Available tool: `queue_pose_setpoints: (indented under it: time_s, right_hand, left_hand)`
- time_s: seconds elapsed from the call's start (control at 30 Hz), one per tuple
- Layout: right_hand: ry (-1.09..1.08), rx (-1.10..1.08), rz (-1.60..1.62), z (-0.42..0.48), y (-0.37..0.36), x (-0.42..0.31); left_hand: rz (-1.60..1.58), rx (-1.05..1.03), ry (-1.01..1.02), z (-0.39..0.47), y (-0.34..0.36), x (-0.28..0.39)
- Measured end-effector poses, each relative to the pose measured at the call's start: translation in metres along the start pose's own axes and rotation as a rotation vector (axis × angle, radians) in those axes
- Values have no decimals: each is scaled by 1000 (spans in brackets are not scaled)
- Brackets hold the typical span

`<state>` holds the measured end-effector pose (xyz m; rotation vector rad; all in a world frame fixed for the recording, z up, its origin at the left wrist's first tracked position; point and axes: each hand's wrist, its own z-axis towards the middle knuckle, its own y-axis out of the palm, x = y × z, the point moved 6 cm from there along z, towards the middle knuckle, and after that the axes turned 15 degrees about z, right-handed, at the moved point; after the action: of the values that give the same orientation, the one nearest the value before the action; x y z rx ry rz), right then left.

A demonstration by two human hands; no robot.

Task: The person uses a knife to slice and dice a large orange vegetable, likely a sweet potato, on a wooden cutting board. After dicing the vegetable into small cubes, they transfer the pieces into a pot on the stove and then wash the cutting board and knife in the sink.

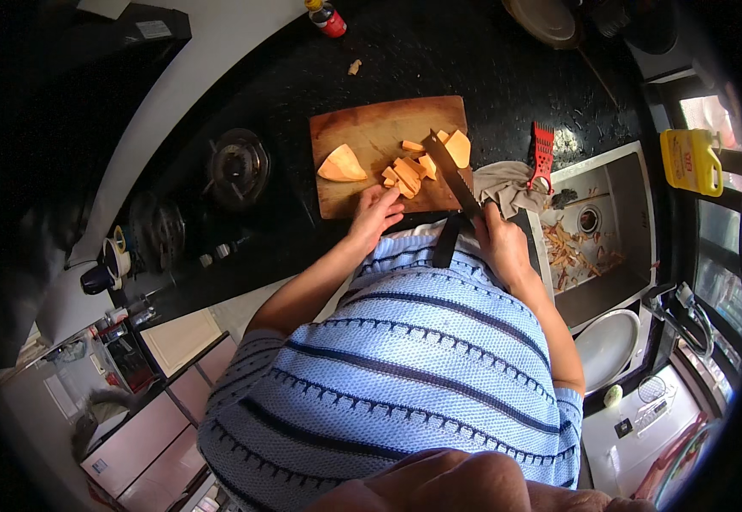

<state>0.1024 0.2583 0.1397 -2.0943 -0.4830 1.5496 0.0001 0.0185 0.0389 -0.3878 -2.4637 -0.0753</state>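
Note:
A wooden cutting board [371, 131] lies on the black counter in front of me. My right hand [502, 243] grips the handle of a kitchen knife [449, 168] with a notched edge; its blade slants over the board between cut orange pieces. My left hand [376, 214] rests at the board's near edge, fingers apart, fingertips at a cluster of cut sticks [407, 176], which look like sweet potato. A large peeled chunk [343, 164] sits on the left of the board. Another thick piece [457, 148] lies right of the blade, partly behind it.
Right of the board are a crumpled cloth [505, 182], a red grater-peeler [542, 153] and a sink [627, 256] holding peelings [566, 253]. A gas burner [236, 168] is on the left. A red-labelled bottle [327, 19] stands at the back; a yellow jug [691, 161] is by the window.

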Motion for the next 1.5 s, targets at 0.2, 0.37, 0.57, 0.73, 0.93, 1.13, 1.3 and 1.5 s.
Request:
queue_pose_setpoints:
  time_s: [0.2,0.37,0.57,0.73,0.93,1.13,1.3,1.5]
  right_hand:
    - [-42,-53,-179,-10,0,11]
    - [-67,-91,-198,-7,2,11]
    - [-40,-72,-121,-6,0,13]
    - [-23,-18,-103,-11,-7,17]
    - [-3,-16,-87,-17,-7,26]
    - [-10,-51,-151,-21,-3,30]
    - [37,-43,-148,-21,-1,25]
    - [89,-55,-143,-24,1,27]
  left_hand:
    - [-31,-49,-150,7,39,11]
    - [154,53,-272,41,52,5]
    - [531,132,-90,47,51,18]
    - [600,292,357,54,20,7]
    - [1019,491,518,18,-44,29]
    - [1217,413,834,13,-58,82]
    - [1276,340,886,17,-72,90]
    - [1378,495,924,8,-70,94]
